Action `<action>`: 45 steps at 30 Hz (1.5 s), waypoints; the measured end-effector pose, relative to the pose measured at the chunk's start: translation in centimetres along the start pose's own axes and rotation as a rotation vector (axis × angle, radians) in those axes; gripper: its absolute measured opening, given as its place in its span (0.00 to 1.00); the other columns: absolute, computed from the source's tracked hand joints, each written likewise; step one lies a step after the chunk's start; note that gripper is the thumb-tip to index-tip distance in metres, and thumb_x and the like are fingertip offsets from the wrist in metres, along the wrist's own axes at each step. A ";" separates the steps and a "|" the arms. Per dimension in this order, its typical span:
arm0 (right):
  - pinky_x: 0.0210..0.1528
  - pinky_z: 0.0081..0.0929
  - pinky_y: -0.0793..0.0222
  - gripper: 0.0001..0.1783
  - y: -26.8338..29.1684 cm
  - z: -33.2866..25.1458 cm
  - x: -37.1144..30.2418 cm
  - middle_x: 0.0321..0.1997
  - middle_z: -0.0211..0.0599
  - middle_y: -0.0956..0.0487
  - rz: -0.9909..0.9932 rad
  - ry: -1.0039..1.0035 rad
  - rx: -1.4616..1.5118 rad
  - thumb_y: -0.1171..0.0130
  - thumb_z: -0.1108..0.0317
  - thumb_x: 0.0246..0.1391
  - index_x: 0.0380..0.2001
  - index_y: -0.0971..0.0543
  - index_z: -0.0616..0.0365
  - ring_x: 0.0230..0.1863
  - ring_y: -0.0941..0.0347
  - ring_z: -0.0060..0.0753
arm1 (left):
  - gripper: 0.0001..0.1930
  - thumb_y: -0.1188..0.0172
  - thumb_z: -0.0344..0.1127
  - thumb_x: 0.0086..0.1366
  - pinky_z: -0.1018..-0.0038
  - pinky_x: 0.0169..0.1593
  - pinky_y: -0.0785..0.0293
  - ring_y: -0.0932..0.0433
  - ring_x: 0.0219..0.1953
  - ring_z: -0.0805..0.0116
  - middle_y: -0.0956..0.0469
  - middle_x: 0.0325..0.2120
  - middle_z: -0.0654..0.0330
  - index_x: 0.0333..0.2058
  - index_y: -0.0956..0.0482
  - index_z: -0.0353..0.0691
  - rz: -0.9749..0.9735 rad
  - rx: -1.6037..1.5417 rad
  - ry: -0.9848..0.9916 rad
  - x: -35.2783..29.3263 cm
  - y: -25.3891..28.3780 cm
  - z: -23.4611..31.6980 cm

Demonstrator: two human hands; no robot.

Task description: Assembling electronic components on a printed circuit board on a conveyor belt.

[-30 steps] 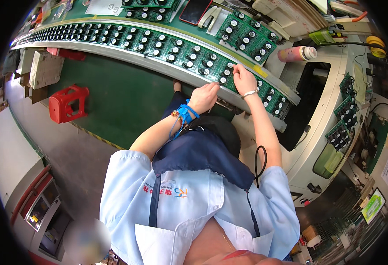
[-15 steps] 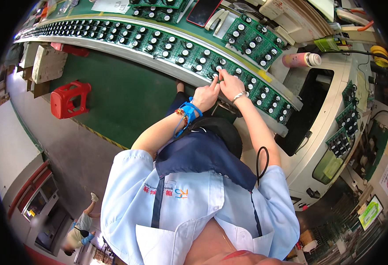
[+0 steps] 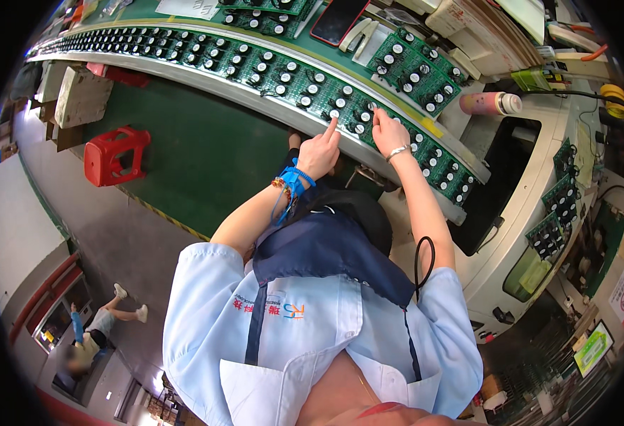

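A long row of green circuit boards [image 3: 294, 86], carrying round white-topped black components, runs along a metal-edged conveyor. My left hand [image 3: 318, 153] is at its near edge, index finger stretched out to a white-topped component [image 3: 334, 113] and the other fingers curled. A blue strap [image 3: 296, 177] circles that wrist. Farther right, my right hand [image 3: 391, 135] reaches over the boards, its extended index fingertip at a component near the far side. Its other fingers are bent and partly hidden. I see nothing held in either hand.
More populated boards [image 3: 415, 69] lie beyond the conveyor, beside a phone [image 3: 338, 20] and a pink bottle [image 3: 490, 104]. A pale machine [image 3: 514, 206] stands at the right end. On the floor at left is a red stool [image 3: 117, 156]; a person [image 3: 99, 334] is farther back.
My hands, close together before, are now apart: the left has moved left, the right slightly right. The boards have shifted slightly in view. The person in the background has changed position.
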State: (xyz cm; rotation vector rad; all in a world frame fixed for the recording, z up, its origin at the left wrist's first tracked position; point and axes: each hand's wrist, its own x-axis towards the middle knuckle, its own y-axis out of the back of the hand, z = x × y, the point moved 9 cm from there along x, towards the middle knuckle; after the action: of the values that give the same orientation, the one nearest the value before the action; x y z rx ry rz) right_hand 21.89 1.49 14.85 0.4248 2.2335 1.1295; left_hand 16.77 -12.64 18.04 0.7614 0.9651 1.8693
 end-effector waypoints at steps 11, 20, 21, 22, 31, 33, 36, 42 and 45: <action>0.28 0.44 0.35 0.08 0.8 -2.9 -0.3 0.28 0.39 0.25 0.114 0.111 0.160 0.55 0.71 0.43 0.31 0.36 0.52 0.29 0.29 0.49 | 0.10 0.47 0.32 0.45 0.70 0.20 0.30 0.26 0.18 0.64 0.33 0.45 0.45 0.27 0.35 0.38 -0.001 0.038 -0.055 1.9 -0.9 -0.6; 0.30 0.49 0.37 0.11 -2.0 -4.5 3.0 0.28 0.49 0.26 -0.057 0.063 0.092 0.56 0.70 0.43 0.34 0.40 0.53 0.30 0.30 0.55 | 0.09 0.48 0.31 0.46 0.71 0.19 0.30 0.25 0.17 0.64 0.32 0.44 0.45 0.27 0.35 0.37 -0.059 0.017 -0.058 3.7 -2.7 -1.3; 0.31 0.48 0.36 0.11 -2.2 -4.2 3.3 0.26 0.48 0.26 -0.087 0.032 0.047 0.55 0.69 0.44 0.34 0.40 0.52 0.30 0.29 0.53 | 0.09 0.48 0.31 0.46 0.70 0.20 0.30 0.25 0.17 0.63 0.32 0.43 0.45 0.27 0.34 0.37 -0.058 -0.010 -0.078 3.6 -2.4 -1.2; 0.31 0.47 0.36 0.11 -2.1 -4.1 3.3 0.26 0.48 0.25 -0.119 -0.001 0.008 0.55 0.69 0.44 0.34 0.39 0.53 0.30 0.29 0.52 | 0.10 0.48 0.30 0.46 0.68 0.23 0.29 0.26 0.21 0.60 0.31 0.43 0.48 0.29 0.34 0.37 -0.149 -0.085 -0.035 3.6 -2.1 -1.4; 0.29 0.46 0.36 0.11 -2.6 -9.6 3.2 0.25 0.43 0.26 -0.086 0.214 0.114 0.55 0.71 0.43 0.34 0.37 0.52 0.28 0.29 0.50 | 0.09 0.46 0.32 0.46 0.70 0.22 0.29 0.26 0.20 0.62 0.31 0.43 0.47 0.26 0.35 0.37 -0.029 0.027 0.056 1.6 2.5 -5.9; 0.29 0.47 0.36 0.13 -4.0 -10.5 3.5 0.24 0.43 0.26 -0.177 0.133 0.020 0.55 0.70 0.43 0.36 0.36 0.51 0.28 0.29 0.51 | 0.09 0.46 0.32 0.45 0.70 0.21 0.30 0.27 0.18 0.63 0.30 0.42 0.46 0.25 0.35 0.38 -0.046 0.078 0.028 1.7 1.7 -6.2; 0.30 0.45 0.35 0.11 -4.4 -11.2 3.9 0.25 0.43 0.25 -0.202 0.094 -0.025 0.58 0.67 0.48 0.38 0.36 0.50 0.28 0.28 0.50 | 0.09 0.46 0.32 0.45 0.71 0.20 0.30 0.27 0.16 0.63 0.30 0.41 0.44 0.25 0.34 0.39 -0.040 0.064 0.014 2.2 1.6 -6.3; 0.29 0.45 0.36 0.11 -4.7 -10.9 4.4 0.26 0.42 0.25 -0.231 0.075 -0.020 0.57 0.67 0.47 0.36 0.36 0.50 0.28 0.28 0.50 | 0.08 0.46 0.32 0.45 0.70 0.21 0.30 0.26 0.16 0.61 0.29 0.40 0.45 0.25 0.34 0.38 -0.089 0.051 0.017 2.4 1.6 -6.7; 0.29 0.46 0.35 0.13 -3.7 -9.9 5.2 0.26 0.42 0.25 -0.075 0.079 0.039 0.55 0.70 0.44 0.36 0.36 0.50 0.28 0.29 0.50 | 0.08 0.46 0.32 0.46 0.70 0.22 0.29 0.26 0.18 0.61 0.29 0.40 0.48 0.25 0.34 0.38 -0.093 -0.022 -0.008 2.5 3.3 -6.5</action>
State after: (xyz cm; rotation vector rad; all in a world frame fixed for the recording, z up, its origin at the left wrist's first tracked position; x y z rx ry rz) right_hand 11.52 -4.15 14.52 0.3151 2.3236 1.0824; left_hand 9.13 -13.51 17.86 0.6988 0.9574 1.7919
